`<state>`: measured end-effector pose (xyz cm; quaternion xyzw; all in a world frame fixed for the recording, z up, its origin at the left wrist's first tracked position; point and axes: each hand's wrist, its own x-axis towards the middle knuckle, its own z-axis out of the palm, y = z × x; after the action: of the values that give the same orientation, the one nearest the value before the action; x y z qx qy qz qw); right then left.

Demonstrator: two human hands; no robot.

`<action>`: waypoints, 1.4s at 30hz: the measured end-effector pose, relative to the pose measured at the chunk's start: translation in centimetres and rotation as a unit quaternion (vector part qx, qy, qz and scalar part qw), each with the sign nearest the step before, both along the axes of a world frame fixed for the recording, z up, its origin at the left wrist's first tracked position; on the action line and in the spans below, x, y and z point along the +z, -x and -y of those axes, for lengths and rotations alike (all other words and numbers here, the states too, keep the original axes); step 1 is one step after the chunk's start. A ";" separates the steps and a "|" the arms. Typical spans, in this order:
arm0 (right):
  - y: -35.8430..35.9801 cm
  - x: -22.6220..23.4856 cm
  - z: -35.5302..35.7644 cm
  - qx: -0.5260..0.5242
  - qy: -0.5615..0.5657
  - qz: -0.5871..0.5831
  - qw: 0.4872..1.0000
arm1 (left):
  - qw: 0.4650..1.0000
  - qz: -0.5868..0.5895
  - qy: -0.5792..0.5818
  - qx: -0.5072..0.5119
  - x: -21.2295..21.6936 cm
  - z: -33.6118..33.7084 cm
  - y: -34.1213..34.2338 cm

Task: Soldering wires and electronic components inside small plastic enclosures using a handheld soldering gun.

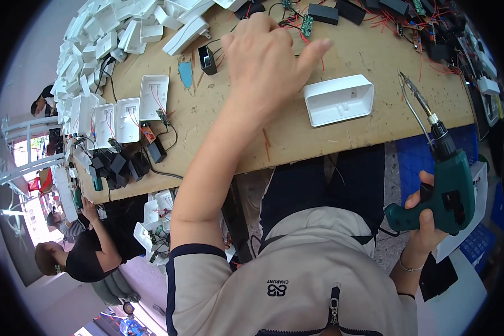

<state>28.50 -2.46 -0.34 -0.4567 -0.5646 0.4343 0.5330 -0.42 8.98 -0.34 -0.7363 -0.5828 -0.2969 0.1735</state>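
Right hand (427,228) grips soldering gun (453,187); left hand (266,59) fingers hidden, hold can't be told. Case (336,85) near bench's (297,143) front edge unwired; wired cases (127,129) toward left edge, open.

Green soldering gun (453,193), 3 o'clock, gripped in right hand (425,215), metal tip toward 11. White plastic box (339,101), 2 o'clock on tan table (395,117), hollow side facing wearer, looks bare inside. Left hand (266,53) at 12, fingers curled, grip hidden; green circuit board (307,26) with red wires just beside, toward 1.
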 end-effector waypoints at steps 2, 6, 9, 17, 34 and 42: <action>0.2 0.1 -0.1 0.003 0.001 0.000 1.000 | 0.993 0.005 0.118 0.003 -0.1 -0.7 -0.3; 0.0 0.1 -0.1 0.002 -0.001 -0.003 1.000 | 0.990 0.108 0.085 -0.032 -1.3 0.0 0.7; -0.2 -0.1 -0.1 -0.004 0.005 -0.004 1.000 | 0.984 0.128 0.118 -0.029 -0.1 3.7 3.2; 1.0 -1.3 -1.1 0.076 0.064 -0.161 0.982 | 0.959 0.148 0.222 -0.099 1.1 10.4 4.4; 6.0 -2.9 -6.4 0.162 0.100 -0.293 0.937 | 0.895 0.322 0.287 -0.113 -0.1 10.4 -1.5; 5.6 -3.1 -6.7 0.186 0.103 -0.265 0.940 | 0.924 0.247 0.272 -0.105 -0.2 10.9 -1.2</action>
<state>22.90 4.29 -3.46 -0.2642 -0.4297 0.6868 0.5233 0.83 -1.88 -0.54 -0.7155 -0.5848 -0.3160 -0.2152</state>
